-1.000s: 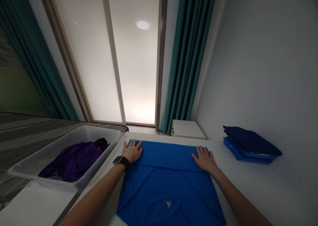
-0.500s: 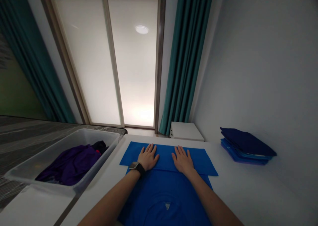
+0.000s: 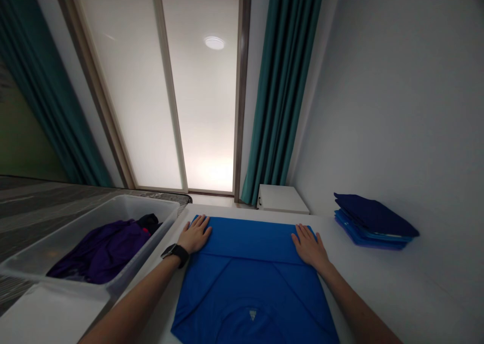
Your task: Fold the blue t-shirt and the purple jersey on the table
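L hand (image 3: pixel 194 234) & R hand (image 3: pixel 310 245) open, palms flat on blue T-shirt (image 3: pixel 251 288), bottom centre. Soft, light, limp; best held at folded top edge (image 3: pixel 251 238).

The person's left hand (image 3: pixel 194 234) and right hand (image 3: pixel 310 245) are bare, each with five slim fingers. Both forearms (image 3: pixel 132 298) are bare too, narrowing toward the wrists. On the left wrist sits a wristwatch (image 3: pixel 170 251), its squarish case with rounded corners edged in pale metal around a dark face, fastened by a wide black strap (image 3: pixel 182 255). The right wrist wears nothing.
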### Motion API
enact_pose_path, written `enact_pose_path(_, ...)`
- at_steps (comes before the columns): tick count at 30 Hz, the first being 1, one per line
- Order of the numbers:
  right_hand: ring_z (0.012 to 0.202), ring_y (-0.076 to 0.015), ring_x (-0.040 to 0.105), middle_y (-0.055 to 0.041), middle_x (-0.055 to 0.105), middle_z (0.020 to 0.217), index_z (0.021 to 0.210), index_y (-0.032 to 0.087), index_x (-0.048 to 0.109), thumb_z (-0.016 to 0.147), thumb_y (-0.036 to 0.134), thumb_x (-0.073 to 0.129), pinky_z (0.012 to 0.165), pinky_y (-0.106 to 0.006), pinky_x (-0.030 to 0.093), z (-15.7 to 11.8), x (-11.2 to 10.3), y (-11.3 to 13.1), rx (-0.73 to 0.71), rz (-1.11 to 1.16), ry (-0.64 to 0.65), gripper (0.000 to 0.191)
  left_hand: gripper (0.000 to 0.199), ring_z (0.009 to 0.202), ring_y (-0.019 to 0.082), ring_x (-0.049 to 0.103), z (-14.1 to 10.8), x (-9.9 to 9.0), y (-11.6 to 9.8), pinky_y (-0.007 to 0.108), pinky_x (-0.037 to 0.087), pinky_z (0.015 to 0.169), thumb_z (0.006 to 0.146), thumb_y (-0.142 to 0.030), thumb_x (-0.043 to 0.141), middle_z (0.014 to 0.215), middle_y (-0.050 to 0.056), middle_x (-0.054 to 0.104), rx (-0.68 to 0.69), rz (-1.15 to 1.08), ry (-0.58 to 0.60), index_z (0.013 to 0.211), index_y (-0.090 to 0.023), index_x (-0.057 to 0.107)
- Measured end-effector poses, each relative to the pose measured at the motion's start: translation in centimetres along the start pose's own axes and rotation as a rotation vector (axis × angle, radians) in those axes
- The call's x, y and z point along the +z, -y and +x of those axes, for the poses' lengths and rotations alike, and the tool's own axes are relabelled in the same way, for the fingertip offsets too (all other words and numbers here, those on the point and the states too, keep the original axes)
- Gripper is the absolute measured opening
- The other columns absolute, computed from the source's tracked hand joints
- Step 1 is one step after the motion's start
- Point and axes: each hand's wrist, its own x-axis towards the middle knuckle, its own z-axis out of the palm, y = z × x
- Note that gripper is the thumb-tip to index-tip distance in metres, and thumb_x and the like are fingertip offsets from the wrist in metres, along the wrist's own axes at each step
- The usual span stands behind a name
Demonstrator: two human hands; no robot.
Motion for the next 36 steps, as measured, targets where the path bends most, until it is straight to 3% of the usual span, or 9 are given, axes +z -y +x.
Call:
enact_pose_path(4,0.144,-0.0256,0.018,-0.0107,0.027,0.156,0.15,0.014,0.027,0.095,0.043,0.02,0.116,-0.053,0.0,0.2,-0.4,0.2,-0.042,-0.058,-0.044,0.062,0.05,0.143,0.028,0.024,0.5,-0.7,-0.3,0.057,0.016,0.113,0.098,-0.036,0.026,0.154,0.012,0.031,0.059,0.075,0.013,0.146,-0.023,0.035)
enact_pose_path(6,0.143,-0.0269,0.021,-0.0135,0.031,0.154,0.149,0.012,0.028,0.095,0.038,0.025,0.116,-0.052,0.001,0.8,-1.0,0.3,-0.139,-0.053,-0.033,0.06,0.048,0.142,0.026,0.027,1.3,-1.5,-0.3,0.053,0.016,0.114,0.097,-0.03,0.029,0.153,0.01,0.035,0.145,0.09,0.037,0.144,-0.024,0.038)
enact_pose_path(9,0.139,-0.0256,0.032,-0.0142,0.039,0.15,0.146,0.012,0.036,0.093,0.033,0.029,0.115,-0.045,0.014,2.6,-2.3,-0.2,-0.274,0.002,0.056,0.057,0.047,0.138,0.023,0.035,3.1,-3.0,-0.1,0.042,0.022,0.114,0.093,-0.024,0.038,0.148,0.007,0.043,0.278,0.094,0.1,0.14,-0.026,0.044)
enact_pose_path(12,0.133,-0.0258,0.04,-0.0148,0.044,0.145,0.142,0.012,0.043,0.088,0.036,0.043,0.111,-0.038,0.026,4.8,-3.6,-0.9,-0.318,0.035,0.133,0.058,0.05,0.127,0.025,0.048,5.3,-4.5,0.1,0.038,0.034,0.108,0.086,-0.025,0.05,0.137,0.01,0.052,0.351,0.101,0.174,0.137,-0.023,0.049)
enact_pose_path(19,0.102,-0.0252,0.059,-0.0077,0.064,0.113,0.118,0.023,0.062,0.066,0.039,0.07,0.086,-0.034,0.045,8.3,-5.7,-1.7,-0.345,0.102,0.35,0.055,0.047,0.099,0.025,0.062,8.0,-6.5,-0.5,0.034,0.045,0.091,0.072,-0.024,0.064,0.114,0.008,0.065,0.386,0.13,0.311,0.119,-0.022,0.062)
enact_pose_path(23,0.093,-0.0224,0.061,-0.0035,0.065,0.107,0.112,0.024,0.062,0.063,0.038,0.071,0.077,-0.03,0.045,8.7,-6.3,-1.4,-0.337,0.136,0.415,0.051,0.048,0.096,0.027,0.063,8.7,-6.7,-0.8,0.034,0.049,0.083,0.066,-0.028,0.069,0.106,0.008,0.068,0.366,0.149,0.384,0.113,-0.021,0.063)
enact_pose_path(27,0.091,-0.0219,0.06,-0.0025,0.066,0.103,0.101,0.023,0.064,0.065,0.036,0.068,0.072,-0.029,0.044,8.7,-6.6,-0.8,-0.351,0.157,0.453,0.038,0.035,0.086,0.024,0.065,9.1,-6.9,-1.2,0.031,0.05,0.072,0.065,-0.027,0.067,0.095,0.005,0.07,0.385,0.145,0.452,0.1,-0.021,0.067)
enact_pose_path(36,0.076,-0.0191,0.06,0.0001,0.066,0.082,0.084,0.018,0.067,0.064,0.03,0.065,0.065,-0.027,0.041,9.5,-6.7,-0.3,-0.373,0.122,0.529,0.023,0.013,0.077,0.022,0.064,9.3,-7.6,-1.1,0.031,0.05,0.071,0.065,-0.026,0.066,0.078,0.002,0.069,0.411,0.148,0.434,0.078,-0.022,0.069)
